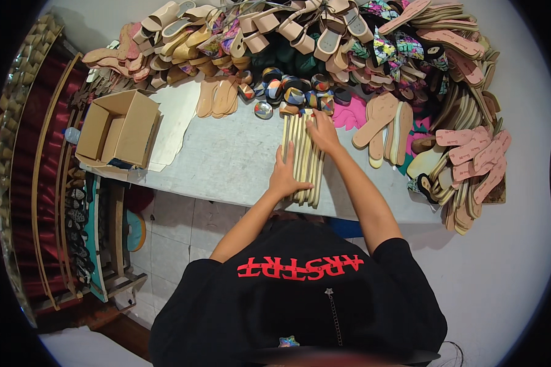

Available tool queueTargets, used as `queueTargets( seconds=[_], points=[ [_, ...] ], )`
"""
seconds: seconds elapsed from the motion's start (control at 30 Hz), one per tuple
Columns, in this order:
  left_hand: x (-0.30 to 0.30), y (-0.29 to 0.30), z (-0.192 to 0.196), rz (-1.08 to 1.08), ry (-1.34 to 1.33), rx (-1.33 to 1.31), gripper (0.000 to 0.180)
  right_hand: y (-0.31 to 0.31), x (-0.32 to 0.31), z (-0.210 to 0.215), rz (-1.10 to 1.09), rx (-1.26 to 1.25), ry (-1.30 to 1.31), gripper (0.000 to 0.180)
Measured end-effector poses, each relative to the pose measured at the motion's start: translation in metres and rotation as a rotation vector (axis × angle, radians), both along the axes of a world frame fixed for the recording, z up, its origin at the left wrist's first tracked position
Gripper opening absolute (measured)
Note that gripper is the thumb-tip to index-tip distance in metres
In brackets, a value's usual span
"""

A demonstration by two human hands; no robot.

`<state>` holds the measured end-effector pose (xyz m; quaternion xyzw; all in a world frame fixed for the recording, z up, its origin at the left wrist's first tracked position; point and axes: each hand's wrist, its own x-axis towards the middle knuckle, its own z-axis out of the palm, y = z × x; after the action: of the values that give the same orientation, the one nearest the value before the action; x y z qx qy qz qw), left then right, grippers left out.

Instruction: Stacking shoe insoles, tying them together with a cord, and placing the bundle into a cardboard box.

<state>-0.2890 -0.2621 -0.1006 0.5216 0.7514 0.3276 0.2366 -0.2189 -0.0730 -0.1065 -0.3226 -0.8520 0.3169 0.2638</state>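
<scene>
Well to the left of the left hand (283, 175) stands an open cardboard box (139, 139), with white sheets (172, 125) between them and tan insoles (217, 98) beyond the hand. That hand grasps the near left part of a row of cream-edged soles (301, 162) on the table (226, 162), the right hand (323, 132) gripping its far right end, just short of multicoloured heels (294, 96). Right of the right hand lie more tan insoles (378, 119), then, well apart, pink insoles (479, 153).

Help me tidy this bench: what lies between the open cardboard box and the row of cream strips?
In the head view: pale sheets beside the box, then grey tabletop, then the left hand on the strips.
</scene>
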Motion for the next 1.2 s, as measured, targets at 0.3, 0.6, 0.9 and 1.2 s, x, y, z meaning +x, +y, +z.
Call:
queueTargets(
  seconds=[0.3, 0.6, 0.9, 1.2],
  points=[
    [0.014, 0.013, 0.012, 0.055, 0.259, -0.165, 0.132, -0.008, -0.004, -0.007, -0.287, 0.021, 0.249, 0.040],
    [0.047, 0.024, 0.019, 0.241, 0.320, -0.247, 0.125, -0.022, 0.019, -0.009, -0.303, -0.044, 0.390, 0.037],
    [0.060, 0.044, 0.020, 0.299, 0.246, -0.174, 0.120, -0.023, 0.147, -0.023, -0.769, -0.069, 0.210, 0.037],
    [0.075, 0.060, 0.032, 0.318, 0.261, -0.195, 0.120, 0.072, 0.219, -0.008, -1.022, 0.096, 0.000, 0.051]
  ],
)
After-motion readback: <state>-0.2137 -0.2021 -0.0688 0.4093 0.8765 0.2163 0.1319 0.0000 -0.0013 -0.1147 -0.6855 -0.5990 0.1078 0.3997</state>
